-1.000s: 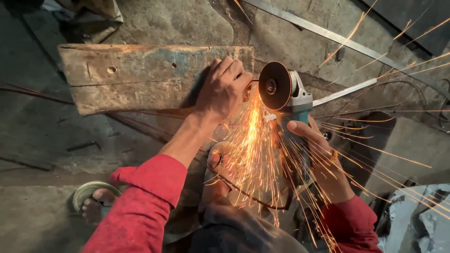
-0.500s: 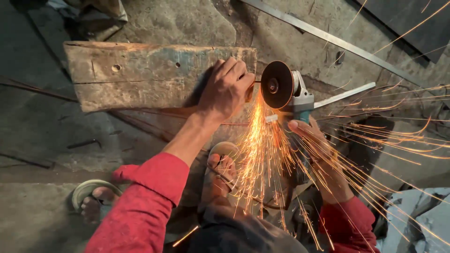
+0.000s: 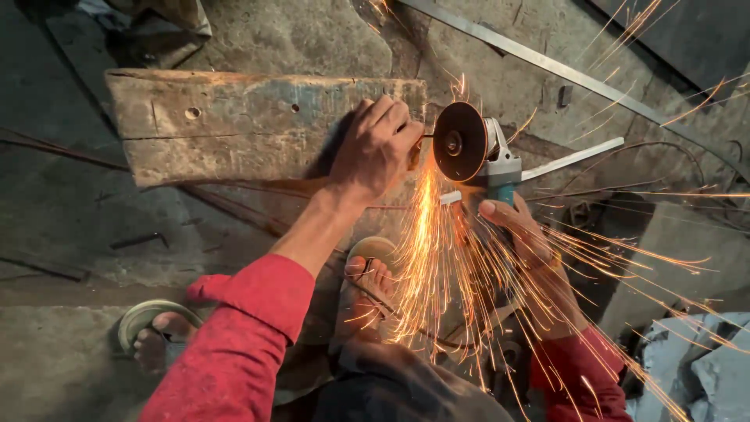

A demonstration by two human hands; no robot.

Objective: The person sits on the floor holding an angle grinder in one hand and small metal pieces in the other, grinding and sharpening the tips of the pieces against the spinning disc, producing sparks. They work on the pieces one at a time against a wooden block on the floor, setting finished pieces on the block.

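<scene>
My left hand (image 3: 376, 148) presses down on the right end of a worn wooden plank (image 3: 234, 125) and pinches a thin metal piece against its edge. My right hand (image 3: 516, 223) grips the body of an angle grinder (image 3: 488, 156). Its dark disc (image 3: 459, 142) stands upright just right of my left fingers, touching the metal. Orange sparks (image 3: 437, 258) stream down and to the right from the disc over my right forearm. Both sleeves are red.
My sandalled feet (image 3: 367, 281) (image 3: 152, 332) rest on the rough concrete floor. A flat metal strip (image 3: 574, 156) juts out right of the grinder, and a long metal bar (image 3: 547, 62) crosses the upper right. Thin rods (image 3: 55, 148) lie at left. Grey rubble (image 3: 695, 367) sits at lower right.
The grinder stays against the metal at the plank's edge; the spark shower keeps flying and now spreads wider to the right. Both hands hold their places.
</scene>
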